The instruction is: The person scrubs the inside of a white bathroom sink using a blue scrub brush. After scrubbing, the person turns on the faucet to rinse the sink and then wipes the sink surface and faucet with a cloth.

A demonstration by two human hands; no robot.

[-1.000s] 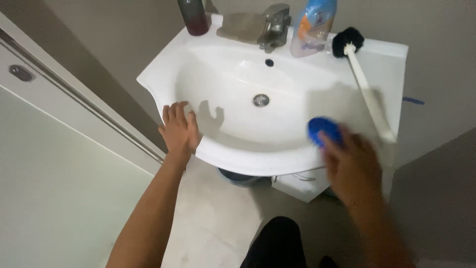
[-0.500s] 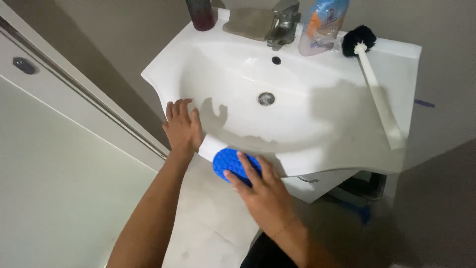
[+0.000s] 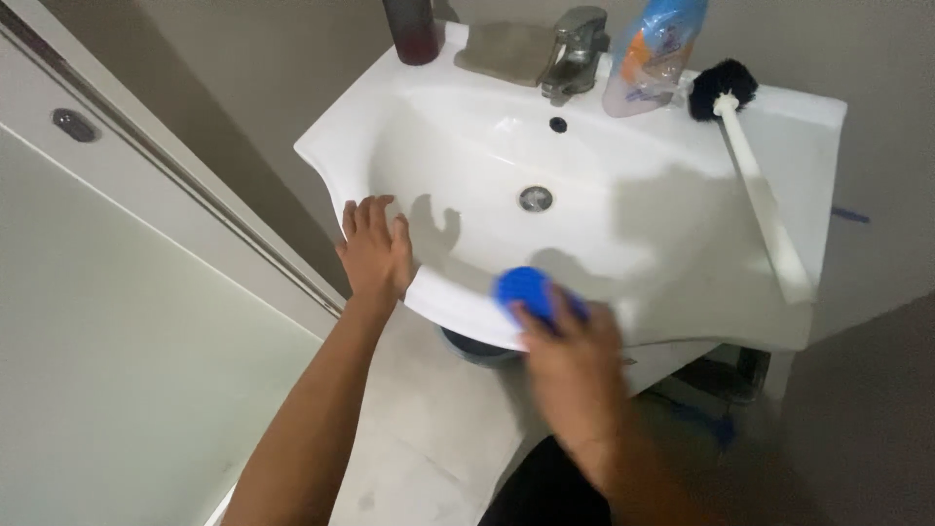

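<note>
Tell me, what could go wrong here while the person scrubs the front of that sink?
The long white brush lies loose on the sink's right ledge, its handle end near the front edge; a wide sweep of the right hand with the blue scrubber might knock it off. The left hand braces on the rim, which could be slippery if wet. The bottle beside the tap leans and may topple if the sink is jolted.
</note>
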